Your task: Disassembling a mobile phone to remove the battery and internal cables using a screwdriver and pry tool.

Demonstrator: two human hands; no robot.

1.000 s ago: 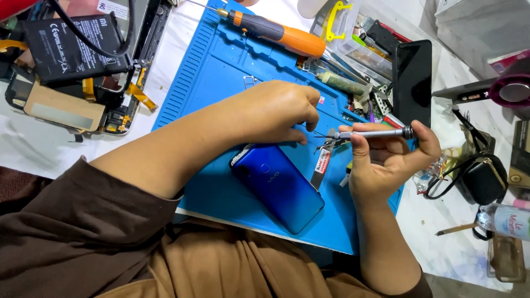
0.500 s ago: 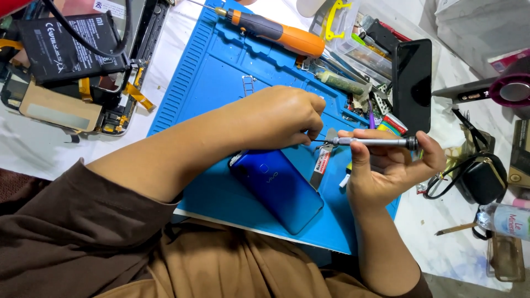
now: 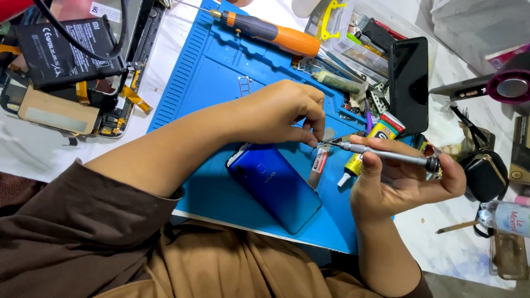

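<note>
Your right hand (image 3: 400, 185) holds a slim metal precision screwdriver (image 3: 386, 154) almost level, its fingers curled under the shaft and the thumb pressed on top, so the tool lies steady like a pen and its fine tip reaches leftward to your other hand. Your left hand (image 3: 276, 113) arches over the blue work mat (image 3: 221, 72), its thumb and forefinger pinched together right at the tip of the driver; whatever they pinch is too small to make out, but the grip looks made for something tiny met at the point. Just below that pinch lies the blue phone (image 3: 276, 185), back up and slanted toward the near edge of the mat, close enough that both hands work right over its upper end. A narrow strip-shaped tool (image 3: 319, 163) and a small yellow glue tube (image 3: 367, 146) rest on the mat just beside the phone, within easy reach of your right hand. An orange-handled electric screwdriver (image 3: 270, 33) lies along the mat's far edge, out of the way. A black phone (image 3: 408, 83) stands by the far right corner, and an opened phone with its battery (image 3: 61, 52) exposed sits off the mat on the tabletop's left side, kept apart from the job under your hands.
</note>
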